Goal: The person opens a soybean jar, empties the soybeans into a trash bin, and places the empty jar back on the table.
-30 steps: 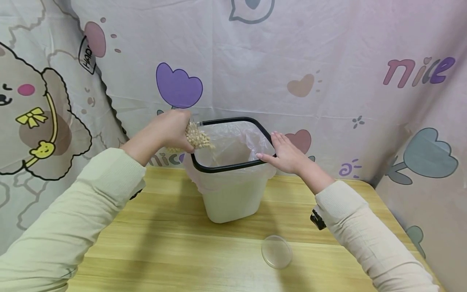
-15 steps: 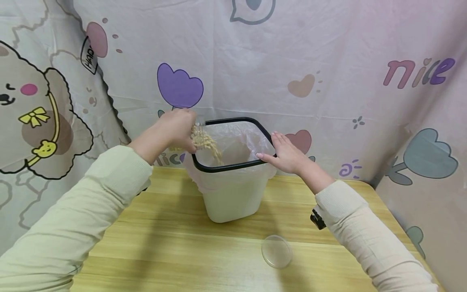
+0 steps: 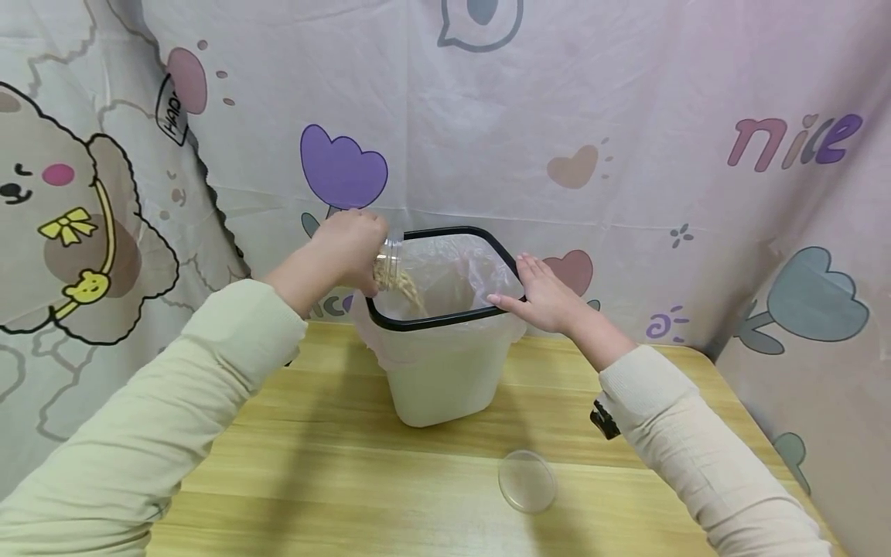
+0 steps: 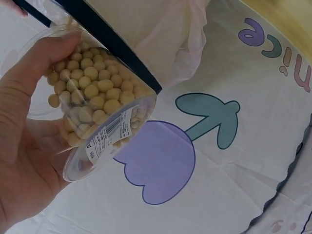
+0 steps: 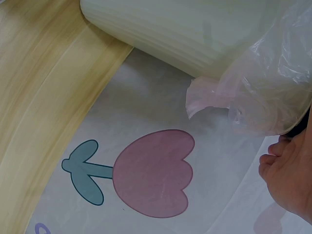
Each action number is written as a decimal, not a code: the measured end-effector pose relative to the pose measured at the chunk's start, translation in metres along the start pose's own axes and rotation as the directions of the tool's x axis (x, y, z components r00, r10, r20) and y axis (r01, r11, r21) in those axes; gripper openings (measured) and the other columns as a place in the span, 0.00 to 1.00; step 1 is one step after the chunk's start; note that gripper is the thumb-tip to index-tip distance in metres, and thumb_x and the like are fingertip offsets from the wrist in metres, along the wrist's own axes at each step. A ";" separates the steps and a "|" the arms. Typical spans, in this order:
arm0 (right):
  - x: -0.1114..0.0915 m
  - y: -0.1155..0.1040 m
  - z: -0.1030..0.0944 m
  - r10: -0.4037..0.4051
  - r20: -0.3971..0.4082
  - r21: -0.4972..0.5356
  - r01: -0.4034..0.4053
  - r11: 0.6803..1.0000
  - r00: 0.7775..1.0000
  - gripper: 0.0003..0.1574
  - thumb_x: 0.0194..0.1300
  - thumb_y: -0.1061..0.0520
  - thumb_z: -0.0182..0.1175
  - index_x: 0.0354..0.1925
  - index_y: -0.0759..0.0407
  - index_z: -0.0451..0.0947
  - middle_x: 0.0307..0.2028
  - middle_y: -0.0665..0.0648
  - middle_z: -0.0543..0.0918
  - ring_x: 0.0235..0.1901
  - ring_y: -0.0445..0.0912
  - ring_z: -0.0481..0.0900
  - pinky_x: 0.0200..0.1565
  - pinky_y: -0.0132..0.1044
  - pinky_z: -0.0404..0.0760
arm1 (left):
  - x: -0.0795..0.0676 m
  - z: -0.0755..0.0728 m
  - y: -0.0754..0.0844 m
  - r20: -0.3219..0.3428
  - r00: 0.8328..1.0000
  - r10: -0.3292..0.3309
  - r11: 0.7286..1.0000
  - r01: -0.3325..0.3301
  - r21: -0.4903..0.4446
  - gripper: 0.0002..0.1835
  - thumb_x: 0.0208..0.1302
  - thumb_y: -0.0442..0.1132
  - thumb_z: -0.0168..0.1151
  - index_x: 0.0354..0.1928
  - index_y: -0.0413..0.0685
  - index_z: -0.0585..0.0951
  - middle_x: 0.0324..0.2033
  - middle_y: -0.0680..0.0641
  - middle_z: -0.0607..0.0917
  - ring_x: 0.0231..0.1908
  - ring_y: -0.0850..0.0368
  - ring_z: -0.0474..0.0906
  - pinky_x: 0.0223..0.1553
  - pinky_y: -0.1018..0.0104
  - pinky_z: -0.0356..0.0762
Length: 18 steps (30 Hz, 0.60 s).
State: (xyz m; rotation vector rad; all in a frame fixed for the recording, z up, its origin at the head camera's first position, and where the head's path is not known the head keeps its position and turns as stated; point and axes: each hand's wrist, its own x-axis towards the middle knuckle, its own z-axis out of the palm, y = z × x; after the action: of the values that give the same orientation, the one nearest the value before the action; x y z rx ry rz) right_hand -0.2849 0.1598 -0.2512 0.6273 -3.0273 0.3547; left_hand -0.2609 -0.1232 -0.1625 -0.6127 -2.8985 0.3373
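My left hand grips a clear plastic jar, tilted with its mouth over the left part of a white trash can. Yellowish soybeans spill from the mouth into the can. Many soybeans still fill the jar's lower part in the left wrist view, beside a barcode label on its base. A thin clear bag lines the can, held under a black rim. On the rim's right side rests my right hand, fingers extended and thumb over the edge.
A round clear lid lies on the wooden table, in front of the can and to its right. Patterned cloth hangs close behind the can and along both sides.
My left hand has moved right with the jar, bringing its mouth further over the can. The soybeans now fall in a stream. My right hand stays on the rim.
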 end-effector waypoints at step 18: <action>-0.001 -0.001 -0.001 0.001 0.002 0.010 -0.001 1.000 1.000 0.58 0.61 0.28 0.40 0.68 0.68 0.37 0.70 0.66 0.41 0.70 0.56 0.37 0.70 0.49 0.40 | 0.006 0.018 0.020 -0.167 0.942 0.292 0.916 -0.226 0.330 0.44 0.23 0.45 0.77 0.48 0.34 0.70 0.43 0.39 0.77 0.45 0.44 0.73 0.52 0.55 0.71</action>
State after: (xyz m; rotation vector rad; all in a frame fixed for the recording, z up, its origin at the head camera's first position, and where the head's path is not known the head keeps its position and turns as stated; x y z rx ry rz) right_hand -0.2836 0.1596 -0.2503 0.6279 -3.0296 0.3701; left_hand -0.2624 -0.1058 -0.1837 -0.9174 -2.4893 0.6963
